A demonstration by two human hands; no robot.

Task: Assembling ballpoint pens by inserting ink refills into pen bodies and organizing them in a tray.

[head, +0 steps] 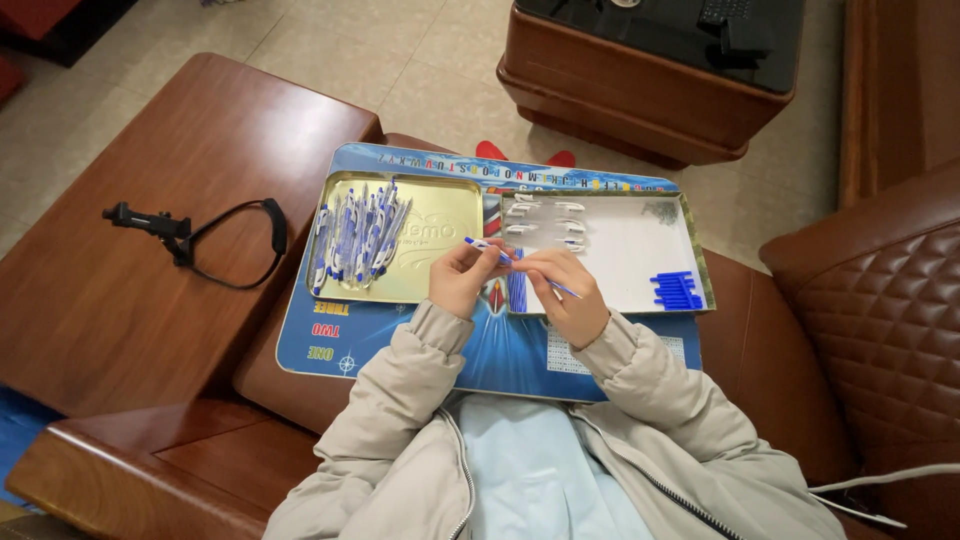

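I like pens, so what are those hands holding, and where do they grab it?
The left hand pinches a white and blue pen near its middle. The right hand holds a thin blue refill at the pen's open end.

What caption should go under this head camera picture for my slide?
Two hands, left hand and right hand, hold a white-and-blue pen over a blue printed board with two shallow trays.

blue and white pen (487,246) held level-ish between both hands, thin blue refill (553,284) poking out its right end, just above the board.
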